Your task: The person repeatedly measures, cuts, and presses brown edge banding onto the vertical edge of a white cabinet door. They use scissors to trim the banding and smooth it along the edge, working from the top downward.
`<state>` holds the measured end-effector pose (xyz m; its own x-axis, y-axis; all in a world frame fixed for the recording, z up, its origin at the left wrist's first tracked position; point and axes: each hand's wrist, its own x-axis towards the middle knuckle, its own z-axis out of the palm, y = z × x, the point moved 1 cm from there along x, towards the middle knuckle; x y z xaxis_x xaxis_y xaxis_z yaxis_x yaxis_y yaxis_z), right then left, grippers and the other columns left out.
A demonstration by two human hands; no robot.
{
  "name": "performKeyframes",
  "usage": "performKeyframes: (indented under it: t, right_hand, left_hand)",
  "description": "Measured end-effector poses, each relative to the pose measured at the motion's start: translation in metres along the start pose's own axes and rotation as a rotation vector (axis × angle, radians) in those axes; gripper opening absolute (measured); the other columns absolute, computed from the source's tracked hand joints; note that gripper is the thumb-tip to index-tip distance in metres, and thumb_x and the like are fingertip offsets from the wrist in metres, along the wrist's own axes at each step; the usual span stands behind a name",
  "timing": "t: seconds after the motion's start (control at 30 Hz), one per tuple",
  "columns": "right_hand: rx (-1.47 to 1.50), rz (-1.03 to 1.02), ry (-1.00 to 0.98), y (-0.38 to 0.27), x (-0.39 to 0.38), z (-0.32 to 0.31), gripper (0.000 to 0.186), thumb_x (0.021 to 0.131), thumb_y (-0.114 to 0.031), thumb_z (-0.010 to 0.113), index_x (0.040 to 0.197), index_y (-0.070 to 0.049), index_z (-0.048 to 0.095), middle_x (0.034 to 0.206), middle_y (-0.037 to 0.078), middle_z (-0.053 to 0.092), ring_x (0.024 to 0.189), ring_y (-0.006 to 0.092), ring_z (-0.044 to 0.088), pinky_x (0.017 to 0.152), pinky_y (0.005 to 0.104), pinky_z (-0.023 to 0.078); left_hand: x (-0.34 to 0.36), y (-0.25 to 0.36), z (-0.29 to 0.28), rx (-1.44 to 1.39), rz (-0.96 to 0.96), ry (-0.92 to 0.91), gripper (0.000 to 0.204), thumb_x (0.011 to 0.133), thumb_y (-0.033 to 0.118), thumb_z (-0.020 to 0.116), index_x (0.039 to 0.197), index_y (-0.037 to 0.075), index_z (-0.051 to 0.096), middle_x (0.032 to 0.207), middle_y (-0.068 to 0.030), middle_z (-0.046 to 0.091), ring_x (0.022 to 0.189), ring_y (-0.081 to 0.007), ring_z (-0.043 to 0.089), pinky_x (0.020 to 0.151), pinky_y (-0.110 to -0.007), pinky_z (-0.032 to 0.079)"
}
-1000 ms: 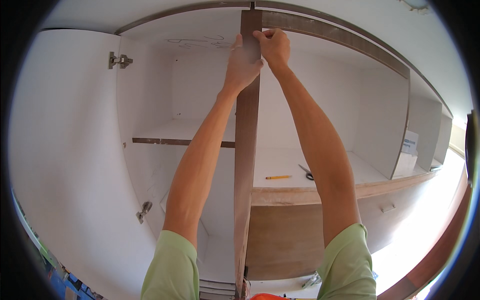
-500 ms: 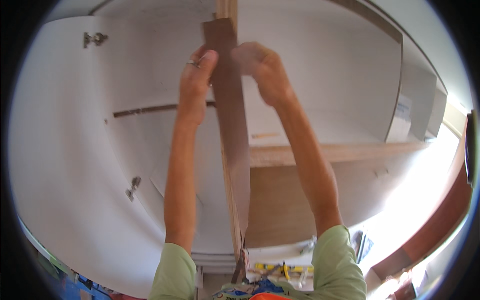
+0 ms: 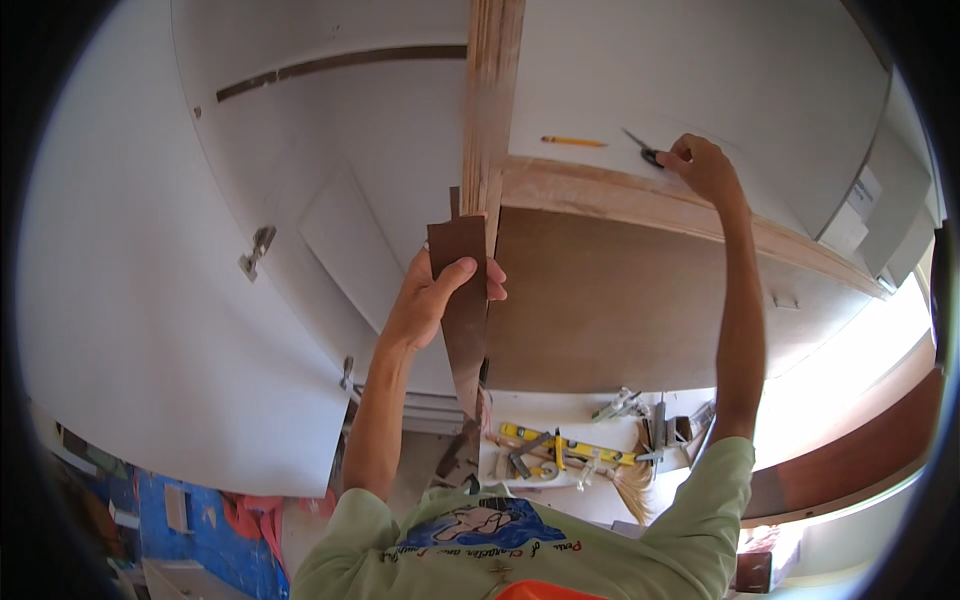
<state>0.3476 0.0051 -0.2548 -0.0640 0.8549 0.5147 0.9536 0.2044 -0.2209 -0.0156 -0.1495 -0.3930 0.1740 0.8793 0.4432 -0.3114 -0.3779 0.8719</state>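
My left hand (image 3: pixel 435 290) grips a brown edge-banding strip (image 3: pixel 463 325) near its upper end, with the thumb across its face and fingers wrapped behind. The strip hangs down along the cabinet's wooden upright (image 3: pixel 490 110) and narrows away below the hand. Farther right, over the white shelf, my right hand (image 3: pixel 703 168) pinches the black handle of what look like scissors (image 3: pixel 648 153). Their slim metal blade points up and left. The fingers partly cover the handle. On the shelf to the left of them lies a yellow pencil (image 3: pixel 574 141).
An open white cabinet door (image 3: pixel 150 300) with metal hinges spans the left. Below the brown panel (image 3: pixel 610 300), a yellow spirit level (image 3: pixel 568 445), several hand tools and a brush (image 3: pixel 632 488) lie on a white surface. Blue sheeting (image 3: pixel 210 530) covers part of the lower left.
The view has tipped downward. My right hand has left the strip's upper end and moved right to the scissors on the shelf. My left hand still holds the strip, now lower down the upright.
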Motion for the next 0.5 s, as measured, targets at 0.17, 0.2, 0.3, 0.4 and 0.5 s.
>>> performKeyframes:
  t: [0.17, 0.2, 0.3, 0.4, 0.5]
  right_hand:
    - [0.073, -0.004, -0.197, 0.019, 0.024, -0.002, 0.052, 0.084, -0.052, 0.075, 0.094, -0.001, 0.071, 0.078, 0.012, 0.068, 0.067, 0.0218, 0.066, 0.063, 0.0314, 0.054]
    - [0.15, 0.065, -0.282, 0.018, 0.03, -0.007, 0.054, 0.085, -0.054, 0.074, 0.094, -0.001, 0.071, 0.076, 0.012, 0.068, 0.062, 0.0205, 0.065, 0.059, 0.03, 0.054]
    - [0.012, 0.077, -0.26, 0.011, 0.042, -0.01, 0.056, 0.085, -0.054, 0.075, 0.096, 0.001, 0.072, 0.072, 0.01, 0.066, 0.053, 0.0159, 0.062, 0.048, 0.026, 0.05]
    - [-0.067, 0.086, -0.442, 0.004, 0.052, -0.009, 0.059, 0.081, -0.054, 0.079, 0.097, 0.002, 0.073, 0.081, 0.012, 0.069, 0.064, 0.0171, 0.066, 0.054, 0.0272, 0.055]
    - [0.023, 0.147, -0.471, 0.005, 0.057, -0.009, 0.06, 0.077, -0.054, 0.081, 0.098, 0.002, 0.074, 0.092, 0.014, 0.071, 0.075, 0.0188, 0.068, 0.059, 0.0286, 0.059]
  left_hand:
    - [-0.02, -0.011, 0.005, -0.022, -0.094, 0.027, 0.046, 0.103, 0.032, 0.06, 0.134, -0.001, 0.055, 0.081, -0.011, 0.071, 0.073, -0.0204, 0.072, 0.072, -0.035, 0.058]
    - [-0.023, -0.01, 0.006, -0.017, -0.111, 0.023, 0.045, 0.103, 0.032, 0.06, 0.133, -0.002, 0.056, 0.079, -0.0107, 0.071, 0.072, -0.0204, 0.072, 0.071, -0.034, 0.059]
    - [-0.031, -0.01, 0.013, -0.025, -0.133, 0.01, 0.043, 0.104, 0.032, 0.059, 0.129, -0.002, 0.059, 0.078, -0.0108, 0.071, 0.071, -0.0203, 0.072, 0.069, -0.033, 0.059]
    - [-0.039, -0.014, 0.019, -0.056, -0.157, 0.022, 0.041, 0.104, 0.031, 0.059, 0.127, -0.003, 0.06, 0.078, -0.0111, 0.071, 0.071, -0.0205, 0.072, 0.069, -0.033, 0.059]
    - [-0.048, -0.016, 0.016, -0.062, -0.169, -0.003, 0.039, 0.104, 0.03, 0.058, 0.125, -0.003, 0.06, 0.077, -0.0108, 0.071, 0.069, -0.0196, 0.071, 0.068, -0.032, 0.059]
